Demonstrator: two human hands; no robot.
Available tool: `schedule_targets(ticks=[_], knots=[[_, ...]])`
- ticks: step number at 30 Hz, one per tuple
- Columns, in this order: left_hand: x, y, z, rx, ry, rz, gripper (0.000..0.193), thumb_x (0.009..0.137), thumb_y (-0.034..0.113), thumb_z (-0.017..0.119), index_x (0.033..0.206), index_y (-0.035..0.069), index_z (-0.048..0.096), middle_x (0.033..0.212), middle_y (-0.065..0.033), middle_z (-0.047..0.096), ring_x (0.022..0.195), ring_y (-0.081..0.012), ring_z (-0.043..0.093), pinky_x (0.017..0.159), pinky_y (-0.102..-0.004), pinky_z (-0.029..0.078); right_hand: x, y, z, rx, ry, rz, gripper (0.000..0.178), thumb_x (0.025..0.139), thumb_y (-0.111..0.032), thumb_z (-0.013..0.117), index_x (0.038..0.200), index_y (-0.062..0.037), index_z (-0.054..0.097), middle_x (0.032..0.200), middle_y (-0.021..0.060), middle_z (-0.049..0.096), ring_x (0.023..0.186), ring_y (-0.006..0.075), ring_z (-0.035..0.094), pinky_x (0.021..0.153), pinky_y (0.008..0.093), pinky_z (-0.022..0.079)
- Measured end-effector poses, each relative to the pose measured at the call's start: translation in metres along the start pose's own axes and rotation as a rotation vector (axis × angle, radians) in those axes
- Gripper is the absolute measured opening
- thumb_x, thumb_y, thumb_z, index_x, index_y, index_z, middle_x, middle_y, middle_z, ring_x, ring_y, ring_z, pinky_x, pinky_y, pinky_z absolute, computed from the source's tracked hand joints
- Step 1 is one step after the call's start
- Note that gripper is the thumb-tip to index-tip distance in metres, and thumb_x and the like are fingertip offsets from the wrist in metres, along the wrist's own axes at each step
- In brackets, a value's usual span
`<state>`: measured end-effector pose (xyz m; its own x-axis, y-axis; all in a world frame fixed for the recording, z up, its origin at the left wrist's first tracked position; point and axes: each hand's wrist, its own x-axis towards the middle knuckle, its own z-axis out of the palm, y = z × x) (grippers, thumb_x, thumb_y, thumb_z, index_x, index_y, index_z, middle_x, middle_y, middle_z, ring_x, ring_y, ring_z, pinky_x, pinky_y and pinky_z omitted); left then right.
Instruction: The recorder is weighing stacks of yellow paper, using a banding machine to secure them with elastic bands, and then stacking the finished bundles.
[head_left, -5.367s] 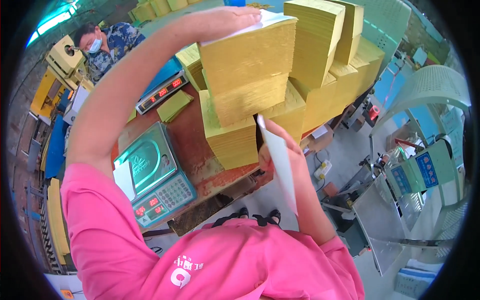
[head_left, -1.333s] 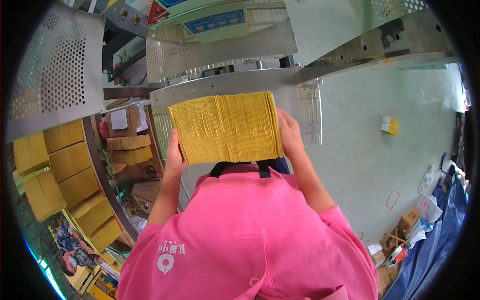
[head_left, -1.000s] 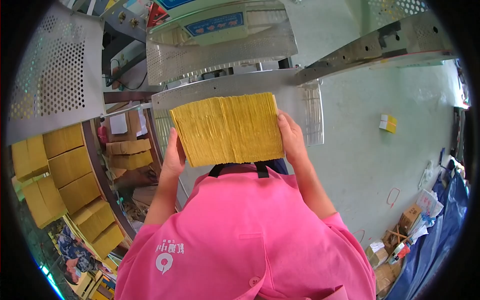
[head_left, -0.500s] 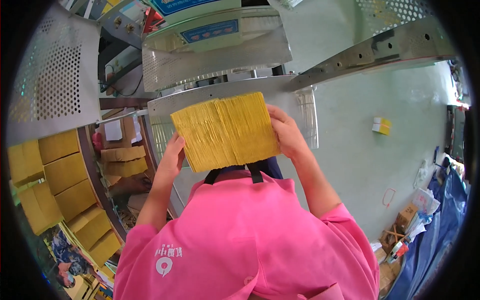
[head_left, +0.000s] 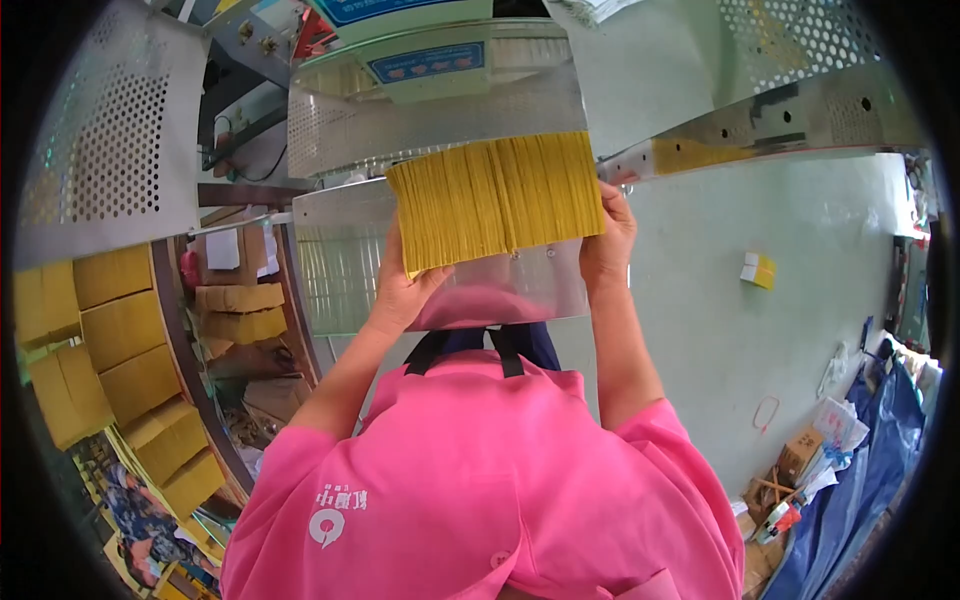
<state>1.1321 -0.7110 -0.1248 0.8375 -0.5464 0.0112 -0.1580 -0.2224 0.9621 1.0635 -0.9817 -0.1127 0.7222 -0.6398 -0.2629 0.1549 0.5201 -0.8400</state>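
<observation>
Over the last half second, the one yellow stack (head_left: 500,205) has moved away from the pink shirt (head_left: 480,440), so the carry seems further along. Two hands, left hand (head_left: 405,290) and right hand (head_left: 612,240), hold it between them above one metal plate (head_left: 345,208); contact is hard to tell. Roughly seven yellow blocks (head_left: 122,330) lie left of the left hand, one packet (head_left: 757,270) right of the right.

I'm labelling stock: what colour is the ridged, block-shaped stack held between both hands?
The ridged, block-shaped stack is golden yellow, clearest in the head view.
</observation>
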Motion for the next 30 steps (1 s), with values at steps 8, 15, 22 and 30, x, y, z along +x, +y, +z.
schedule_targets(ticks=[8, 15, 22, 30], knots=[[0.006, -0.007, 0.039, 0.090, 0.063, -0.069, 0.080, 0.082, 0.006, 0.075, 0.146, 0.004, 0.027, 0.139, -0.0125, 0.043, 0.119, -0.0244, 0.053, 0.101, -0.0349, 0.045, -0.042, -0.055, -0.014, -0.892, 0.250, -0.464, 0.021, 0.086, 0.007, 0.050, 0.099, 0.0018, 0.066, 0.099, 0.0095, 0.065, 0.092, 0.0151, 0.061, 0.082, 0.0260, 0.046], [0.027, 0.012, 0.045, -0.122, 0.159, -0.030, 0.088, 0.075, 0.005, 0.079, 0.147, 0.004, 0.028, 0.145, -0.0148, 0.039, 0.131, -0.0277, 0.043, 0.106, -0.0360, 0.039, -0.039, -0.119, 0.105, -1.313, -0.558, -0.890, 0.059, 0.086, -0.023, 0.061, 0.138, -0.0016, 0.044, 0.145, 0.0195, 0.041, 0.138, 0.0351, 0.035, 0.112, 0.0476, 0.028], [0.025, -0.008, 0.031, -0.248, 0.083, -0.134, 0.099, 0.068, 0.003, 0.082, 0.149, 0.006, 0.026, 0.149, -0.0163, 0.035, 0.136, -0.0330, 0.038, 0.110, -0.0388, 0.034, 0.008, -0.084, 0.084, -1.808, -0.728, -0.734, 0.074, 0.084, -0.042, 0.062, 0.144, -0.0062, 0.037, 0.151, 0.0098, 0.035, 0.143, 0.0267, 0.025, 0.117, 0.0498, 0.015], [0.046, 0.013, 0.017, 0.311, 0.145, 0.142, 0.109, 0.063, 0.016, 0.086, 0.150, 0.006, 0.021, 0.151, -0.0212, 0.029, 0.138, -0.0394, 0.030, 0.111, -0.0443, 0.033, 0.025, -0.058, 0.101, -1.810, -0.852, -0.830, 0.070, 0.088, -0.043, 0.057, 0.144, -0.0071, 0.037, 0.149, 0.0102, 0.038, 0.141, 0.0281, 0.030, 0.116, 0.0501, 0.017]])
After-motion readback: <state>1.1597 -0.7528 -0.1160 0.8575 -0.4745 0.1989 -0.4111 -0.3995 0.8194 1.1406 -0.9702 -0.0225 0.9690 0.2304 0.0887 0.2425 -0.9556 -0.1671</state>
